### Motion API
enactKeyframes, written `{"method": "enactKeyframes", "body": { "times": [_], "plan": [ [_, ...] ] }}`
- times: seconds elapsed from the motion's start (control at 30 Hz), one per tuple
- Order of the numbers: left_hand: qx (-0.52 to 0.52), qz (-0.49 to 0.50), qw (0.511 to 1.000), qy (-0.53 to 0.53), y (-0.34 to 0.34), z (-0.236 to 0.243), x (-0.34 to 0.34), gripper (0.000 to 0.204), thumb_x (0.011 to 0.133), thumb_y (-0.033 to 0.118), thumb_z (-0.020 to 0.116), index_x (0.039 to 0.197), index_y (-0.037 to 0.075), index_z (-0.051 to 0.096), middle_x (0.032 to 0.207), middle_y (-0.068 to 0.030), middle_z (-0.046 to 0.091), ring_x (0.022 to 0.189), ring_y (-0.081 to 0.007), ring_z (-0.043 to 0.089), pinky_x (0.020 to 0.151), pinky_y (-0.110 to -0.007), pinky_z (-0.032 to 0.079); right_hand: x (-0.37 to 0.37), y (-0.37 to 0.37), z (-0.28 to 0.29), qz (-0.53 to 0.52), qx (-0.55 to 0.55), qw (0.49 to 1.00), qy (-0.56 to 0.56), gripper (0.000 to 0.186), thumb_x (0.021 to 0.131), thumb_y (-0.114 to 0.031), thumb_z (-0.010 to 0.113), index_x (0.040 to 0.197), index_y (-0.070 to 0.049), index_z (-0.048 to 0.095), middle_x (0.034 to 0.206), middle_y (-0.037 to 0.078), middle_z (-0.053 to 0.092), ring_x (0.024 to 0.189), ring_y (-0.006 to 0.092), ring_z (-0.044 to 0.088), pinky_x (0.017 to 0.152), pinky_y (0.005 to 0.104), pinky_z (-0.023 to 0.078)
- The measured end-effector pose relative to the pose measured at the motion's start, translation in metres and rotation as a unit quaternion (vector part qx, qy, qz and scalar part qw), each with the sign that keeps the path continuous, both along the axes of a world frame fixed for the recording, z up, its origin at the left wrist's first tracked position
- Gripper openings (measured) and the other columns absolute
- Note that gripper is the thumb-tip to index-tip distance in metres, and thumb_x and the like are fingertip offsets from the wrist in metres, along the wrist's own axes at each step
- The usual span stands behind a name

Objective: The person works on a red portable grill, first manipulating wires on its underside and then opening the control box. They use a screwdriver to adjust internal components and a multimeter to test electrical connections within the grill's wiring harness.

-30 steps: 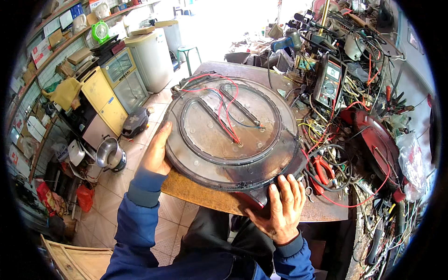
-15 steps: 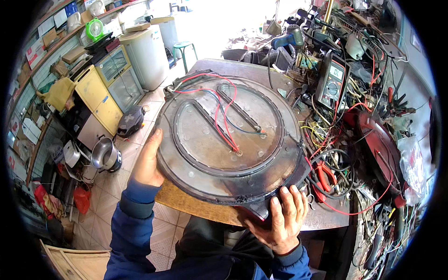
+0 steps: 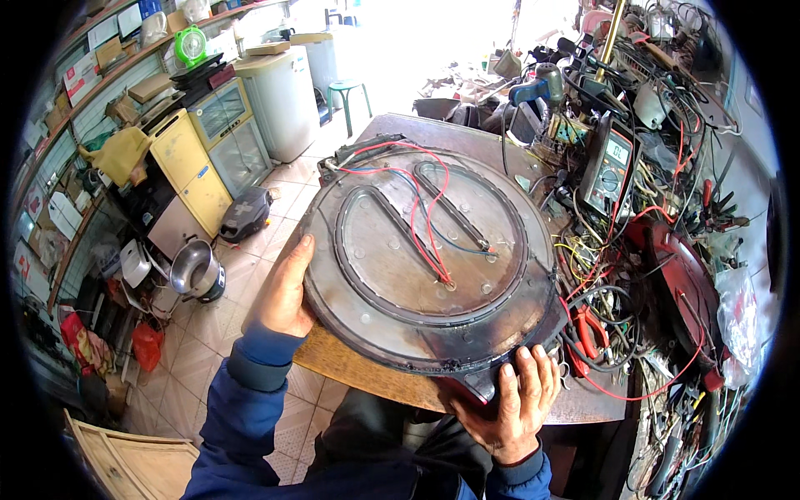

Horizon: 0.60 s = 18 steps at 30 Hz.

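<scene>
A large round metal plate with ridged rings, scorched dark patches and red and blue wires lies on the wooden bench. My left hand grips its left rim, thumb along the side, other fingers hidden beneath. At the lower right, my right hand holds the rim beside a dark protruding handle, fingertips curled at the burnt edge. Just right of the plate lie red-handled pliers among tangled cables.
A multimeter, a blue power tool, a red shell and heaped wires crowd the right. Along the left stand shelves, yellow cabinets, a steel pot and a black case on the tiled floor. A green stool stands behind.
The whole view has shifted slightly, so plate, bench and hands sit a little lower and further right. Both hands keep their hold on the rim.
</scene>
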State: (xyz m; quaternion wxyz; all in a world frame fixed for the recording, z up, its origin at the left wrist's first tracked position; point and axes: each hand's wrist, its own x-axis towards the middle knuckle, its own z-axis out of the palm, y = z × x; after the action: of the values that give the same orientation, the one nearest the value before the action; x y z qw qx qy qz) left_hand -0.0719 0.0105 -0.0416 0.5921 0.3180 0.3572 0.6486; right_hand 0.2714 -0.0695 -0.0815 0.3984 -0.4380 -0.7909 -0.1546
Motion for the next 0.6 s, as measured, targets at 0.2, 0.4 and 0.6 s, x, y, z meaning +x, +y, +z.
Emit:
{"method": "enactKeyframes", "body": {
  "times": [0.2,0.4,0.6],
  "plan": [
    [-0.004,0.023,1.0,0.002,-0.0021,0.0039,0.0057,0.056,0.113,0.041,0.056,0.155,0.004,0.051,0.146,-0.0103,0.064,0.131,-0.0214,0.064,0.112,-0.042,0.052,0.0009,-0.0015,0.0026,0.0,-0.003,1.0,-0.005,0.093,0.078,-0.049,0.094,0.151,-0.009,0.053,0.15,0.023,0.06,0.142,0.0452,0.055,0.119,0.0642,0.037],
    [0.001,0.021,1.0,0.009,-0.0022,0.0017,0.0043,0.056,0.113,0.041,0.055,0.155,0.004,0.051,0.146,-0.01,0.064,0.131,-0.0208,0.064,0.112,-0.041,0.052,0.0,-0.0012,0.0005,-0.001,0.004,1.0,0.001,0.086,0.082,-0.049,0.09,0.149,-0.007,0.055,0.149,0.024,0.06,0.14,0.0463,0.056,0.117,0.0656,0.038],
    [0.0,0.012,1.0,0.01,-0.0046,0.0076,0.0065,0.056,0.113,0.041,0.055,0.155,0.004,0.05,0.146,-0.0102,0.064,0.132,-0.0207,0.063,0.112,-0.041,0.052,0.0005,-0.0023,0.0016,-0.001,-0.002,1.0,0.0,0.085,0.084,-0.049,0.089,0.149,-0.007,0.055,0.148,0.024,0.06,0.14,0.0466,0.056,0.117,0.0658,0.038]
  ]
}}
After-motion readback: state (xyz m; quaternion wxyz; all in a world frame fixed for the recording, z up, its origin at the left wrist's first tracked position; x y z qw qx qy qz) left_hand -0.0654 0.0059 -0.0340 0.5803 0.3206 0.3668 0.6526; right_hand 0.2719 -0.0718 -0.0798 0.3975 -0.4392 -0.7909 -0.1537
